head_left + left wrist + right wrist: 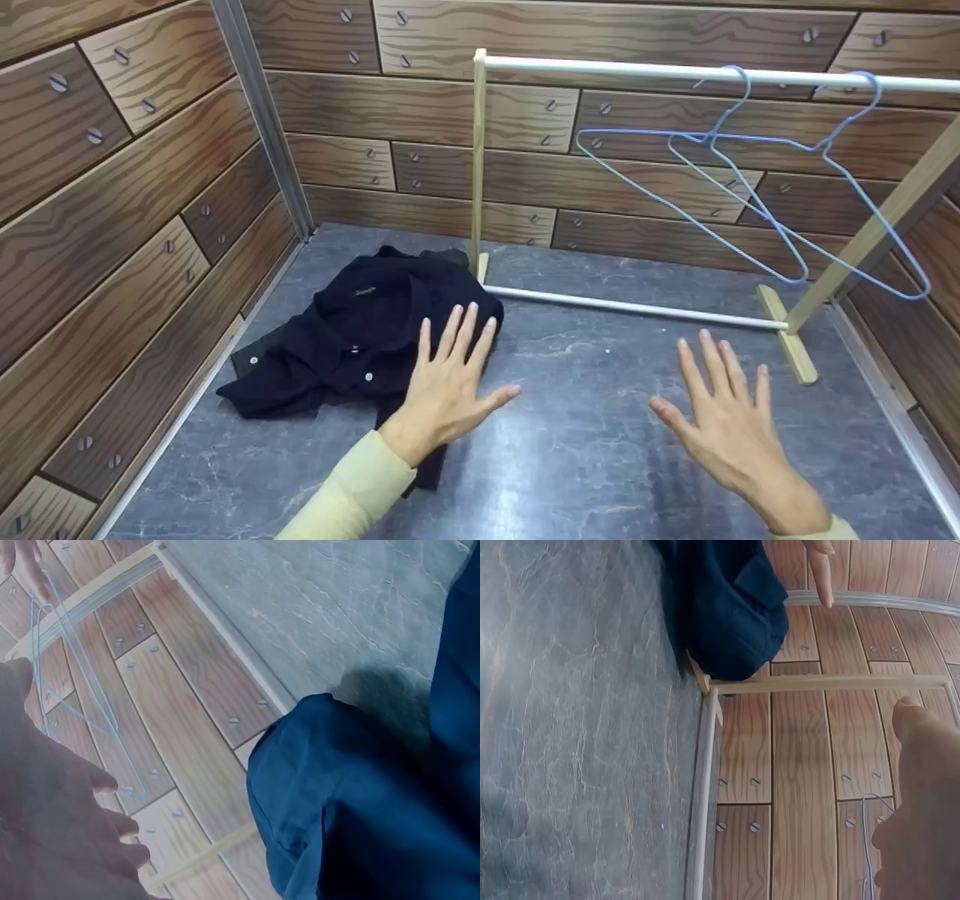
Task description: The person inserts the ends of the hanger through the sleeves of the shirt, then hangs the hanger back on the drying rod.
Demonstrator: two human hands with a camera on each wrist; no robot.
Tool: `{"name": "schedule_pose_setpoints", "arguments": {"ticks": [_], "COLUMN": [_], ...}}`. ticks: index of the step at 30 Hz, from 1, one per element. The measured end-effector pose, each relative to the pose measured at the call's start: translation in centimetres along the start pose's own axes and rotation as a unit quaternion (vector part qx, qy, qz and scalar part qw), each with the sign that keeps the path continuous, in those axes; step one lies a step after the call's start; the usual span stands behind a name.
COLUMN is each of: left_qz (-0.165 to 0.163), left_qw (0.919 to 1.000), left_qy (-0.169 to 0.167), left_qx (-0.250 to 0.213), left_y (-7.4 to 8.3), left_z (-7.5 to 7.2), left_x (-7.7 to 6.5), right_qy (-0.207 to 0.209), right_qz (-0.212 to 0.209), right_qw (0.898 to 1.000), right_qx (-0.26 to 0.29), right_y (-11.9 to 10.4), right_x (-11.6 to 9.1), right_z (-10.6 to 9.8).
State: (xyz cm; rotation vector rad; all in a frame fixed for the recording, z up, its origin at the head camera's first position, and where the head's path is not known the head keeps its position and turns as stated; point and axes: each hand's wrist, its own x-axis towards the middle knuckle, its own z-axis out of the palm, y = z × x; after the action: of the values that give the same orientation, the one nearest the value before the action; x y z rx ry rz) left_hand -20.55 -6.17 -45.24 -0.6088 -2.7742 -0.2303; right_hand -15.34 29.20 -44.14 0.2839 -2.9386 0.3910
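My left hand (450,390) is held with fingers spread, its fingertips overlapping the right side of a dark navy garment (375,315) in the head view. White buttons show on the crumpled garment, which lies in a heap at the left. My right hand (731,424), also with spread fingers and holding nothing, is over the grey surface at the right. In the left wrist view the navy cloth (330,787) bulges beside the left hand (60,802). The right wrist view has the right hand (922,802) at its edge, apart from the garment (727,607).
A clothes rack stands at the back, with a white top rail (600,67), wooden posts (478,165) and a lower bar (630,306). Two blue wire hangers (690,217) hang toward its right end. Wood-patterned walls (135,247) enclose the grey marbled surface (570,420).
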Motion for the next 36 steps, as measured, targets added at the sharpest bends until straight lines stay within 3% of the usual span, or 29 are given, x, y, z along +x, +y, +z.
{"name": "schedule_pose_setpoints", "arguments": {"ticks": [7, 13, 20, 26, 31, 36], "left_qz": [-0.012, -0.046, -0.105, -0.137, -0.177, -0.239], "left_qw": [0.9998, 0.9985, 0.9922, 0.9847, 0.9695, 0.9395], "left_qy": [0.017, -0.005, -0.026, 0.011, 0.044, 0.079], "left_qx": [-0.002, -0.03, -0.062, -0.107, -0.164, -0.232], "left_y": [-1.3, -3.4, -6.3, -8.8, -11.7, -15.0], "left_z": [0.0, -0.1, -0.1, 0.0, -0.1, 0.0], "left_x": [-0.2, -0.8, -1.8, -2.1, -1.7, -1.8], "right_qy": [-0.001, 0.011, -0.003, -0.014, -0.032, -0.034], "right_qz": [-0.013, -0.049, -0.09, -0.122, -0.125, -0.091], "right_qw": [1.0, 0.998, 0.995, 0.99, 0.985, 0.982], "right_qx": [0.014, 0.033, 0.04, 0.076, 0.115, 0.16], "right_y": [-0.8, -2.9, -6.4, -10.0, -12.5, -14.3], "right_x": [1.1, 3.1, 6.6, 9.4, 11.8, 14.4], "right_z": [0.3, 2.7, 5.8, 7.8, 9.4, 11.4]}}
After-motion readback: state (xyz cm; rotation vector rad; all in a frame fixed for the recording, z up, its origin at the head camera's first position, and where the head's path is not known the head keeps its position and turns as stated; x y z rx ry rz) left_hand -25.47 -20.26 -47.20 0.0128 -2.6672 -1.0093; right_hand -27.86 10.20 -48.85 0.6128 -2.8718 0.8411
